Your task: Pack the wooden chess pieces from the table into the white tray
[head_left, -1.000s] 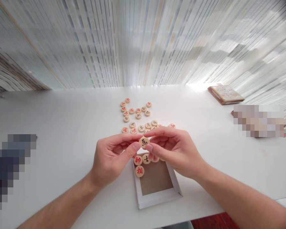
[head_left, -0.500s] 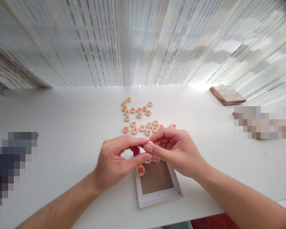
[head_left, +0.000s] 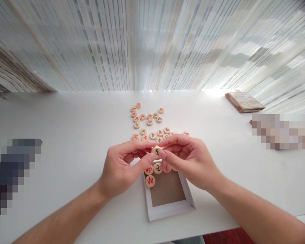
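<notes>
Both hands at lower centre of frame, grip narrowed to a fingertip pinch on one xiangqi piece (head_left: 157, 153). Left hand (head_left: 127, 167): thumb against the piece's lower left edge, index finger reaching to its top. Right hand (head_left: 186, 161): thumb overlapping the right edge, index finger over the top; remaining fingers curled beneath. Thumb and index of each hand are parted by no more than the piece. Its face is tilted toward the camera; black character, partly covered by the right thumb. Held piece sits between the two thumbs, above the far edge of the open box tray (head_left: 173, 210) at bottom centre. In the tray: red 帥 piece (head_left: 148, 169) in the far left corner, black 士 piece (head_left: 158, 168) just beside it, further pieces partly hidden by the right hand, and red 相 piece (head_left: 150, 181) nearer the camera. Loose pieces (head_left: 160, 133), red and black characters, lie scattered on the white worktop (head_left: 66, 135) at frame centre, beyond the hands. Brown-sided box (head_left: 244, 101) at right, well apart.
</notes>
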The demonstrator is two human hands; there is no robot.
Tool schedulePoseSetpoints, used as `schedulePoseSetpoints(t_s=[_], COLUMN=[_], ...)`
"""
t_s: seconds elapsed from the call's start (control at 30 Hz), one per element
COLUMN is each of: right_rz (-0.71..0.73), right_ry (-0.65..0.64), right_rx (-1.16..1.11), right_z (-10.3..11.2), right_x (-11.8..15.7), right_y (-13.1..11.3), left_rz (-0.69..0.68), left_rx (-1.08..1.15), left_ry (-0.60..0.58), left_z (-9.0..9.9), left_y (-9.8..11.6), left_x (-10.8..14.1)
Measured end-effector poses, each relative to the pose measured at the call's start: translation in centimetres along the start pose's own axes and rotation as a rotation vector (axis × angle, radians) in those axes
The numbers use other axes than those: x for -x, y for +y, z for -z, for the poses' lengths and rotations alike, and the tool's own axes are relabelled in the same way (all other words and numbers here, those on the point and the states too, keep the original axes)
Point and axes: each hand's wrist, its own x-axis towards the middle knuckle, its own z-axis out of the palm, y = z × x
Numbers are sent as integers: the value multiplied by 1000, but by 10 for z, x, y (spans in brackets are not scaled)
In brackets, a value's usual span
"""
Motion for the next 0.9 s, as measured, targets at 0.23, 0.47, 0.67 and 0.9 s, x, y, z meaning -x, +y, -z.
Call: schedulePoseSetpoints(t_s=[0.23, 0.47, 0.67, 0.9], right_rz=[234, 288, 245, 205], right_ry=[94, 112, 59, -5], right_rx=[180, 224, 185, 165], right_z=[3, 3, 4, 3], right_x=[1, 2, 1, -3], right_y=[4, 5, 6, 6], left_rz=[18, -20, 36, 99], left_rx=[-20, -22, 41, 42], left_ry=[96, 98, 82, 104], left_z=[-1, -1, -1, -2], left_y=[1, 1, 0, 2], left_x=[-6, -5, -7, -9])
